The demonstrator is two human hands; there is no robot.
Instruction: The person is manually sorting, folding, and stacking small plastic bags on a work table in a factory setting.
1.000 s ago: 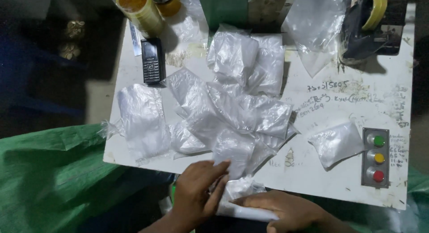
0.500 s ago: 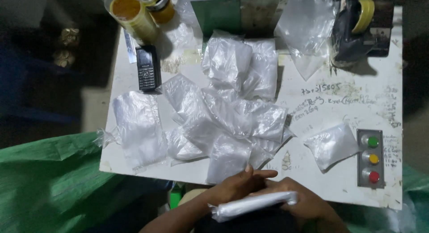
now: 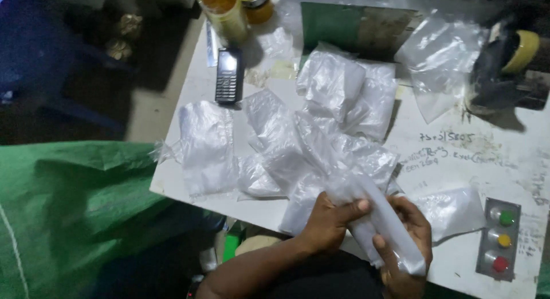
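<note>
At the near edge of the white table (image 3: 458,156), both hands grip one long clear plastic packet (image 3: 378,219) tilted above the tabletop. His left hand (image 3: 329,221) wraps its upper part, thumb across the front; the right hand (image 3: 404,242) closes round its lower end. Just beyond lies a heap of clear bags (image 3: 321,144), with a black phone (image 3: 228,75) farther back and a three-button panel (image 3: 499,239) to the right.

Black phone (image 3: 228,77) — three-button panel (image 3: 499,238)
</note>
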